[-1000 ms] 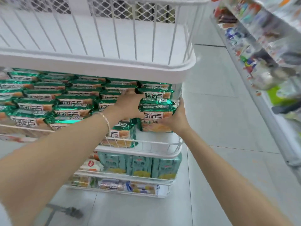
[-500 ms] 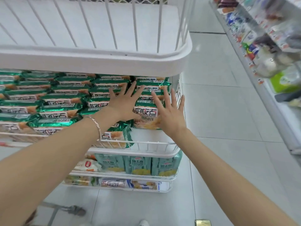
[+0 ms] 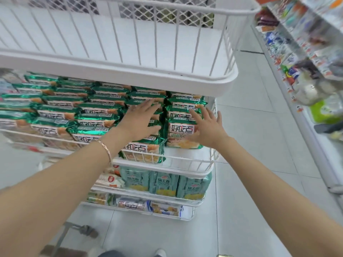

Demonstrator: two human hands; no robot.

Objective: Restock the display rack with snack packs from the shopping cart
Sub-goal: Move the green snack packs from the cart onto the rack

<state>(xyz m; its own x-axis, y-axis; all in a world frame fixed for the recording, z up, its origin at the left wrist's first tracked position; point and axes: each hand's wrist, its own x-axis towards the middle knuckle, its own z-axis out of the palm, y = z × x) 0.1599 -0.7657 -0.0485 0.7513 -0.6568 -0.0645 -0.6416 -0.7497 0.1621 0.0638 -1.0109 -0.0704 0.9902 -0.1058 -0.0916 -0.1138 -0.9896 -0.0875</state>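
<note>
Flat, fingers spread, left hand (image 3: 141, 121) and right hand (image 3: 207, 127) press snack packs (image 3: 182, 129) at 3 o'clock end of rack (image 3: 167, 165); seemingly loose stack may topple.

My left hand (image 3: 140, 121) lies over the green snack packs (image 3: 96, 115), so those under my palm are hidden, and my right hand (image 3: 208, 127) covers the right side of the end stack (image 3: 182, 129). On the display rack (image 3: 163, 168), the top basket (image 3: 130, 75) hides the back rows. The packs run off the left edge, smeared there. The side shelf (image 3: 313, 145) on my right is too blurred to tell its goods. Print on the bottom-tier packs (image 3: 163, 208) is too small to read.
</note>
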